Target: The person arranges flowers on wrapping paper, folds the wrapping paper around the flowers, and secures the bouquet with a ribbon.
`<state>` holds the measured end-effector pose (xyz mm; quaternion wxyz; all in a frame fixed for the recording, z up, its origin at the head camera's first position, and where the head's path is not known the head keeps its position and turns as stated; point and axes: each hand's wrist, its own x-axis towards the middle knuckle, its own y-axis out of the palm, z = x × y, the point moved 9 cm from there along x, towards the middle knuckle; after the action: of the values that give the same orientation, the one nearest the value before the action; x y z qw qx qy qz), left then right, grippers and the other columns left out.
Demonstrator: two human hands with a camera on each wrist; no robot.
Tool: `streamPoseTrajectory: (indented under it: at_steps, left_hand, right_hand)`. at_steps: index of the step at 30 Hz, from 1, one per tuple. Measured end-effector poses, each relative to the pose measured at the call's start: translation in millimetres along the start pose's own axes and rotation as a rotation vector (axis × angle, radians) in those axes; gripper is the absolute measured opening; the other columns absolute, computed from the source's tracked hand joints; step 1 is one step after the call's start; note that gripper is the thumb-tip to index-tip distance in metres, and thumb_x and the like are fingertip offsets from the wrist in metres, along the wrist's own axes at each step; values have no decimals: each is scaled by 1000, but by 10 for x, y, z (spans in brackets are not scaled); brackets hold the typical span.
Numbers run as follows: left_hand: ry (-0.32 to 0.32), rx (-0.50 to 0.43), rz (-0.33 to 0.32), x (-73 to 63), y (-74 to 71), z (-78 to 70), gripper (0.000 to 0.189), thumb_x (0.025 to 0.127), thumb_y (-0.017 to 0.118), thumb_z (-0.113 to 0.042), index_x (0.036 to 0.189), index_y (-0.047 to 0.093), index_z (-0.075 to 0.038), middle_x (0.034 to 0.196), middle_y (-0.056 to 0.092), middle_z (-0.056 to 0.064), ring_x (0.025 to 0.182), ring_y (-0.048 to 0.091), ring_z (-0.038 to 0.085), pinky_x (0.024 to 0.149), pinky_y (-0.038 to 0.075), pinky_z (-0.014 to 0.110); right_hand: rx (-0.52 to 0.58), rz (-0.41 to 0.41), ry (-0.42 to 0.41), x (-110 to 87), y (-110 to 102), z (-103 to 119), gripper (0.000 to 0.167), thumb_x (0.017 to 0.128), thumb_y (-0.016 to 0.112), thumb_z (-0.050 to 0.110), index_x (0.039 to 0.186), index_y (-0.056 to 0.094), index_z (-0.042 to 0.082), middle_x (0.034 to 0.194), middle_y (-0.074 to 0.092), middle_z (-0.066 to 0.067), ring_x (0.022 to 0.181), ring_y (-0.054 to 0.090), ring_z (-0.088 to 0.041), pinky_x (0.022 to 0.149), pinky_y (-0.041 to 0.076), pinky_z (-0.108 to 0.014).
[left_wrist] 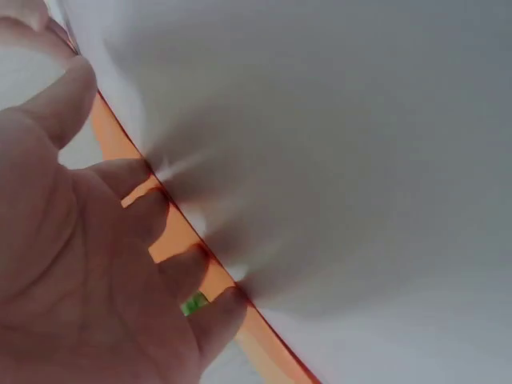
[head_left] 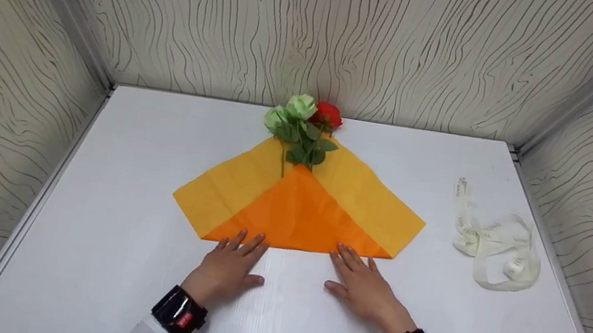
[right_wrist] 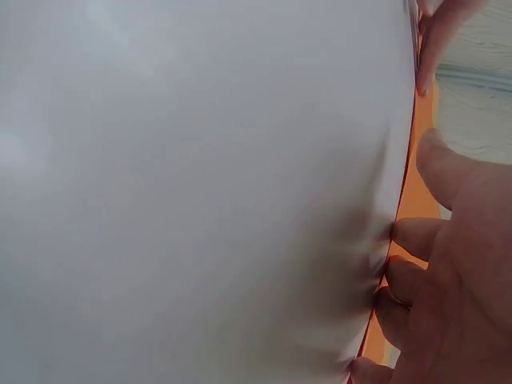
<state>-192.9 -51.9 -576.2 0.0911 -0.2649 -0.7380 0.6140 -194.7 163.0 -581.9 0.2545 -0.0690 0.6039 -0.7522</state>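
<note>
A sheet of orange wrapping paper (head_left: 297, 215) lies on the table, its near part folded up into a triangle over the lighter orange side. Two pale green roses (head_left: 301, 106) and a red rose (head_left: 328, 114) stick out past its far corner, their lower stems hidden under the fold. Along the folded near edge, my left hand (head_left: 228, 270) rests its spread fingers on the left part. My right hand (head_left: 366, 292) does the same farther right, fingers extended. In both wrist views the fingertips (left_wrist: 192, 268) line up at the paper's edge.
A loosely coiled cream ribbon (head_left: 500, 243) with printed lettering lies at the right of the white table (head_left: 111, 159). Patterned wall panels (head_left: 320, 26) enclose the table at the back and both sides.
</note>
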Motion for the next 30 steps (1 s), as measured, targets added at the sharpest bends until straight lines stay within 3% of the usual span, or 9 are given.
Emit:
streamPoseTrajectory:
  at_steps: [9, 19, 24, 30]
  left_hand:
    - [-126, -72, 2, -298, -33, 477, 66, 85, 46, -52, 139, 29, -20, 145, 20, 2, 132, 12, 31, 99, 13, 56]
    - [-130, -85, 10, -351, -61, 517, 65, 85, 46, -51, 138, 32, -16, 145, 22, 6, 131, 12, 34, 99, 13, 57]
    - [-143, -101, 1, -379, -45, 561, 66, 85, 47, -51, 139, 31, -16, 145, 21, 6, 131, 11, 35, 99, 12, 57]
    - [-200, -129, -27, -430, -36, 677, 67, 83, 50, -51, 138, 33, -17, 145, 21, 6, 131, 13, 35, 99, 12, 57]
  right_hand:
    - [13, -95, 107, -363, -134, -534, 58, 90, 40, 49, 138, 32, 18, 144, 23, -5, 130, 21, -27, 96, 12, -61]
    - [82, -141, 272, -571, -193, -931, 63, 89, 41, 49, 135, 36, 6, 141, 26, -16, 128, 20, -37, 95, 10, -63]
    - [82, -163, 259, -524, -194, -907, 67, 88, 44, 48, 133, 36, -1, 141, 23, -22, 128, 18, -39, 96, 12, -61]
    - [56, -255, 169, -360, -266, -637, 60, 86, 53, 41, 130, 42, 2, 141, 25, -17, 128, 20, -35, 98, 16, -56]
